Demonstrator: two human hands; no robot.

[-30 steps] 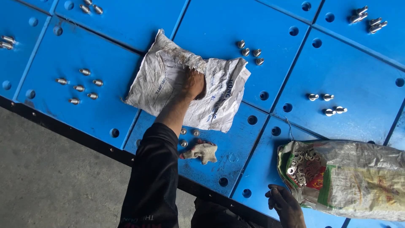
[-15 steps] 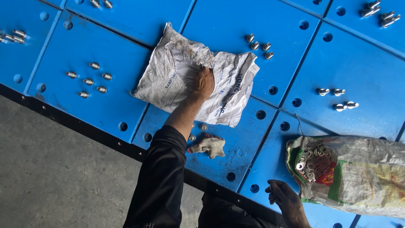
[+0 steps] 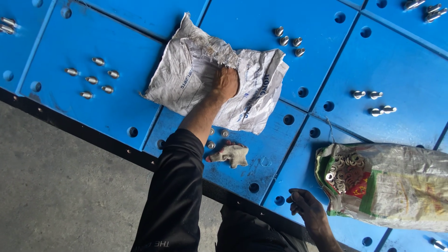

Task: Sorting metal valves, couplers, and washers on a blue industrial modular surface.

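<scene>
Left hand (image 3: pixel 226 84) reaches inside white sack (image 3: pixel 186 79) at frame centre, grip hidden; right hand (image 3: pixel 305 207) loosely curled, empty, maybe resting on blue surface (image 3: pixel 116 107).

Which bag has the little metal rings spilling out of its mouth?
The clear sack on the right, beside the right hand. The crumpled white sack under the left hand shows none.

Bare blue panel (image 3: pixel 396 65) lies open between bolt clusters (image 3: pixel 288 39); crumpled white sack (image 3: pixel 186 79), glove (image 3: pixel 231 154) and washer bag (image 3: pixel 396 186) block nearer paths.
</scene>
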